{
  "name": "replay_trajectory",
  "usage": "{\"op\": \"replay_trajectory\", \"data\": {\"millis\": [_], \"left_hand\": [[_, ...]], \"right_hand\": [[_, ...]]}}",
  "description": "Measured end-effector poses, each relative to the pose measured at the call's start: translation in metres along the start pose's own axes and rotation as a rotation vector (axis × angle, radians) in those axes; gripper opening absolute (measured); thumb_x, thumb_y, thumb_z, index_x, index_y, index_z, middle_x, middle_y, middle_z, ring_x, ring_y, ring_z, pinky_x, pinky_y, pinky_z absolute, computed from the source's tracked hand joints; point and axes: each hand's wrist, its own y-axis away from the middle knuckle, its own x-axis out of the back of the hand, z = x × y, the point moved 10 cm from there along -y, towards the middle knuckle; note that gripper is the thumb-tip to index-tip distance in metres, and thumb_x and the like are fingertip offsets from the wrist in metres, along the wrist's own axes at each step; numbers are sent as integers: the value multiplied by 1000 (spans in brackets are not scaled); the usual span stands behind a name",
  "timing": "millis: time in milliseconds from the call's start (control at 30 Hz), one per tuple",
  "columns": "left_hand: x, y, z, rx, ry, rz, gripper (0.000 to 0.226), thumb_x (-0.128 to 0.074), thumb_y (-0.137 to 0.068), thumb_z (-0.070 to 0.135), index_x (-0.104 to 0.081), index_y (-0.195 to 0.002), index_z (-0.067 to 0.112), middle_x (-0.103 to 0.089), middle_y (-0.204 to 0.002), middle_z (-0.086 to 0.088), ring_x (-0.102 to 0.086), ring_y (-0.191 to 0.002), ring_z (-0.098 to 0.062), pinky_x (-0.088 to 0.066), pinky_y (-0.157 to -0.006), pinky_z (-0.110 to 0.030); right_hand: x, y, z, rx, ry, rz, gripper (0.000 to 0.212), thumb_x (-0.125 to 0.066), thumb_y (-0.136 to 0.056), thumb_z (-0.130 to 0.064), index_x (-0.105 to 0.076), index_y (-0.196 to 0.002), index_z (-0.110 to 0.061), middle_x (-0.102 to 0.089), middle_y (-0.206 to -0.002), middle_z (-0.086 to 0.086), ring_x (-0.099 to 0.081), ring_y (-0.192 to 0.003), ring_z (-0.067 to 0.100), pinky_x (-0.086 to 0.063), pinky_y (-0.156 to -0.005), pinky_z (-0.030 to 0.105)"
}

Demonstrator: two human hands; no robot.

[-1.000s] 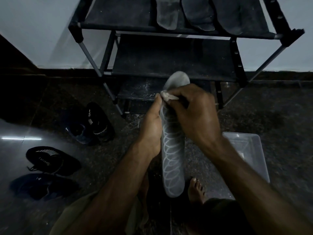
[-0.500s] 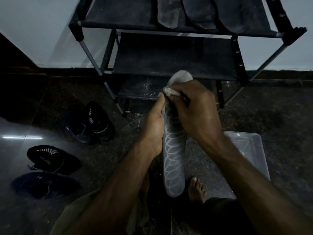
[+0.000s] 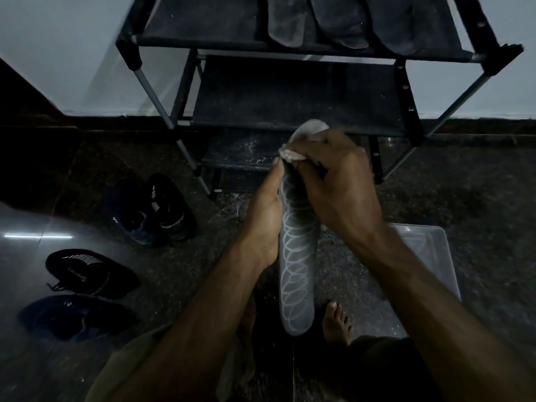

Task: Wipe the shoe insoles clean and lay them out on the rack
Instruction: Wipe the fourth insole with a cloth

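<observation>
The right hand (image 3: 339, 181) is clenched around a small wad of pale cloth (image 3: 288, 154), pressing it against the upper end of the patterned insole (image 3: 297, 256). The left hand (image 3: 265, 216) supports the insole along its left edge, fingers extended up the side with the fingertip reaching almost to the cloth; how the left thumb lies cannot be seen. The insole is held off the floor in front of the shoe rack (image 3: 295, 94), its long axis running nearly straight away from the person: rounded near end just beside the bare foot (image 3: 338, 320), far end protruding beyond the right knuckles toward the rack's lowest tier. The right hand occupies the far end and is the hand nearer the rack; the remaining patterned length lies below it, back toward the person. Judgement: wiping is in progress, and any further stroke would run along this long axis while the left hand steadies the insole. Three dark insoles (image 3: 336, 21) already lie side by side on the rack's top tier, with bare fabric to their left; the middle tier shows nothing on it. A translucent plastic tub (image 3: 432, 256) sits on the floor right of the rack's foot, behind the right forearm. Dark shoes (image 3: 162, 210) stand on the floor left of the rack, with two more (image 3: 90, 271) farther out.
</observation>
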Motion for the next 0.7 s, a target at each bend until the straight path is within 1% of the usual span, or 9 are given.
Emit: {"op": "replay_trajectory", "data": {"millis": [67,167,267,367,433,500,533,600,700], "left_hand": [[4,-2,-4,21,8,2,57,-31,-103,48,-48,-140,8,-56,-136,-19,-54,-124,-29,-51,-96,-38],[1,-3,-11,39,-69,-27,66,-48,-91,56,-55,-128,1,-55,-123,-20,-52,-112,-34,-43,-97,-47],[-3,-2,-17,59,-105,-85,58,-41,-96,54,-63,-121,7,-61,-122,-18,-55,-110,-32,-39,-103,-50],[-3,-2,-17,68,-86,-88,57,-42,-95,55,-62,-119,7,-57,-121,-18,-51,-110,-32,-40,-100,-48],[-2,-2,-12,57,-50,-60,60,-44,-94,54,-58,-124,4,-56,-119,-19,-54,-108,-31,-47,-92,-41],[0,0,-9,56,-17,-45,58,-41,-98,52,-57,-128,4,-63,-117,-17,-61,-105,-27,-54,-85,-36],[0,0,-8,55,-27,-45,57,-42,-97,52,-59,-127,6,-65,-116,-17,-62,-105,-27,-54,-85,-36],[1,-1,-10,48,-100,-44,60,-49,-92,56,-62,-123,7,-64,-120,-19,-62,-109,-31,-51,-94,-42],[-4,-1,-17,70,-116,-95,54,-38,-98,53,-66,-119,12,-69,-114,-11,-64,-105,-24,-46,-96,-42]], "right_hand": [[0,-2,4,5,23,-4,21,-62,-92,-18,-73,-109,-16,-66,-102,2,-62,-95,17,-52,-81,43],[13,-6,25,-40,146,57,21,-58,-92,-24,-72,-108,-25,-68,-104,0,-61,-98,20,-49,-81,51],[30,-8,46,-112,173,127,22,-58,-91,-20,-72,-108,-23,-70,-102,1,-61,-97,21,-49,-80,53],[24,-6,44,-114,133,95,20,-60,-92,-21,-72,-109,-22,-69,-103,1,-61,-97,19,-50,-82,49],[13,-4,28,-80,59,53,20,-63,-92,-18,-72,-109,-18,-66,-102,1,-61,-95,16,-52,-85,40],[7,-4,16,-38,11,19,20,-64,-91,-17,-73,-109,-15,-65,-101,2,-62,-93,15,-52,-85,29],[7,-5,16,-30,20,13,21,-64,-91,-19,-73,-109,-16,-65,-102,1,-62,-94,16,-52,-86,32],[14,-8,28,-49,85,38,22,-59,-91,-25,-72,-109,-22,-66,-103,-1,-61,-97,17,-51,-84,46],[33,-9,52,-125,162,129,20,-60,-92,-20,-71,-107,-24,-67,-101,0,-61,-95,19,-50,-80,52]]}}
